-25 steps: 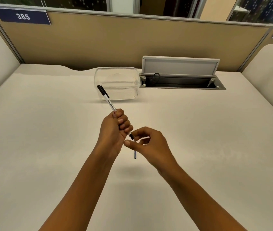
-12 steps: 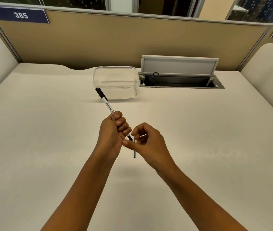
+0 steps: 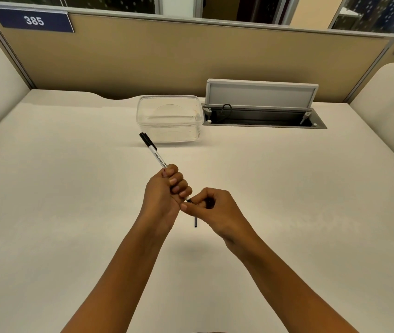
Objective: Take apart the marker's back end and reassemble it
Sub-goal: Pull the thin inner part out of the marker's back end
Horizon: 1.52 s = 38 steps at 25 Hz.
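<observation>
From the head camera, both forearms reach forward over a pale desk (image 3: 71,200), and the hands meet above its middle. The left hand (image 3: 164,195) is wrapped in a fist round the lower half of a white marker (image 3: 154,155), fingers curled tight over the barrel and nails facing the camera. The marker slants up and away to the left out of the top of the fist. Its black cap (image 3: 145,138) is the far tip, pointing toward the clear plastic box (image 3: 169,116) but apart from it. There is print along the white barrel, too small to read. The marker's back end (image 3: 189,200) pokes out just below the left little finger, a short dark stub. There the right hand (image 3: 217,210) pinches it between thumb and bent forefinger, the other fingers curled into the palm. The two hands touch or nearly touch at that spot. Whether the end piece is seated in the barrel or already loose cannot be told, as the fingers cover the joint. A thin dark stick (image 3: 195,222) shows just under the right thumb, pointing toward the camera. Whether it lies on the desk or hangs from the hand is not clear. Behind the box, to its right, a cable hatch (image 3: 263,120) is sunk into the desk with its grey lid (image 3: 261,93) tilted up. A tan partition (image 3: 167,56) closes the far edge, with a blue plate (image 3: 34,20) at the upper left reading 385.
</observation>
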Tool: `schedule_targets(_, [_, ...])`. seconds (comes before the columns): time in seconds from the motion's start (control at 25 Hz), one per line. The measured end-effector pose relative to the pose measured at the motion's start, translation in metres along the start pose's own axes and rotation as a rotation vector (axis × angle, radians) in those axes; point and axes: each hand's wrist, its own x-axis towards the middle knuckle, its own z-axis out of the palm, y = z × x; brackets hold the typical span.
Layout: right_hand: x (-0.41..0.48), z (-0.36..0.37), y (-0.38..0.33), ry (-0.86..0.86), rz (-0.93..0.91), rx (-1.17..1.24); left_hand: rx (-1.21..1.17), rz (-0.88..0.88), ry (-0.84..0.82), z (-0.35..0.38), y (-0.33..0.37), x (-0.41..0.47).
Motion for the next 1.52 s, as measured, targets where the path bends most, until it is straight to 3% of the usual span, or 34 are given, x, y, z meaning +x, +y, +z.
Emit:
schedule_targets(0.12, [0.0,-0.002,-0.001,0.018,0.01,0.002,0.008,0.009,-0.001,0.0,0.0,0.001])
schedule_targets(0.32, [-0.001,-0.004,-0.001,-0.137,0.044,0.033,0.024,-0.008,-0.019,-0.001,0.005,0.003])
schedule_targets(0.44, [-0.003,-0.004,0.0,-0.138,0.014,0.076,-0.023,-0.026,-0.033,-0.001,0.006,0.003])
schedule_targets(0.6, [-0.006,0.004,-0.001,0.139,-0.164,-0.111,-0.078,-0.038,-0.047,0.001,0.008,0.005])
schedule_targets(0.8, [-0.009,0.016,0.012,0.505,-0.656,-0.634,-0.16,-0.044,-0.032,0.004,0.003,0.008])
schedule_targets(0.96, [-0.005,0.019,0.017,0.703,-0.841,-0.966,-0.226,-0.074,-0.017,0.008,0.001,0.012])
schedule_targets(1.04, [-0.005,0.018,0.015,0.652,-0.804,-0.894,-0.227,-0.076,-0.018,0.007,0.002,0.014])
schedule_targets(1.08, [-0.006,0.016,0.011,0.573,-0.727,-0.744,-0.214,-0.069,-0.022,0.006,0.003,0.014])
schedule_targets(1.24, [-0.005,0.0,-0.004,0.031,-0.117,-0.108,-0.13,-0.053,-0.058,0.001,0.007,0.012])
schedule_targets(1.32, [-0.002,-0.006,-0.003,-0.186,0.066,0.145,-0.094,-0.069,-0.083,0.001,0.006,0.009])
schedule_targets(1.4, [-0.002,-0.007,-0.002,-0.214,0.119,0.307,-0.094,-0.07,-0.092,0.0,0.005,0.009])
schedule_targets(1.52, [-0.006,0.003,0.0,0.003,-0.006,0.118,-0.12,-0.075,-0.051,-0.002,0.004,0.013])
